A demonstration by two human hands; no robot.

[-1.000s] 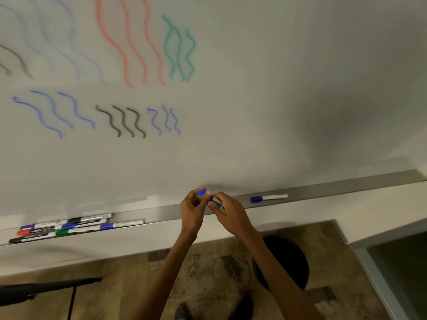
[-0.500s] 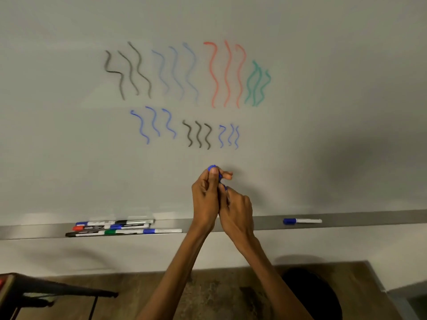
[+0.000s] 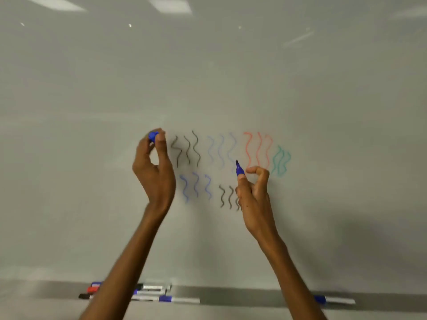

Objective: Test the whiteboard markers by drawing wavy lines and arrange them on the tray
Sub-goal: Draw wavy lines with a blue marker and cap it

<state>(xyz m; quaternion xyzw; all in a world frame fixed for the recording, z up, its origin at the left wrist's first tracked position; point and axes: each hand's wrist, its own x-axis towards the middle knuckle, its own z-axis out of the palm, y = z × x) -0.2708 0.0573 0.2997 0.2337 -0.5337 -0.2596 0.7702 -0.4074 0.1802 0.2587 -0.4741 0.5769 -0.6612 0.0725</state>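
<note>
My right hand [image 3: 255, 192] grips an uncapped blue marker [image 3: 239, 168], tip up, just in front of the whiteboard [image 3: 231, 77]. Pinched in the fingertips of my left hand [image 3: 153, 168] is its blue cap [image 3: 153, 136], raised left of the drawings. Wavy lines in black, blue, red and green [image 3: 231, 155] fill two rows on the board; my right hand hides part of the lower row. On the grey tray [image 3: 242, 296] below lies a bunch of capped markers [image 3: 159, 294] at the left, partly behind my left forearm. One blue marker [image 3: 335, 300] lies alone at the right.
The whiteboard fills nearly the whole view, with ceiling lights reflected at its top. The board is bare white above, left and right of the drawn lines. The tray runs along the bottom edge of the view.
The cap has come off the blue marker. My hands have separated and risen, the left with the cap, the right with the marker. The view has tilted upward.
</note>
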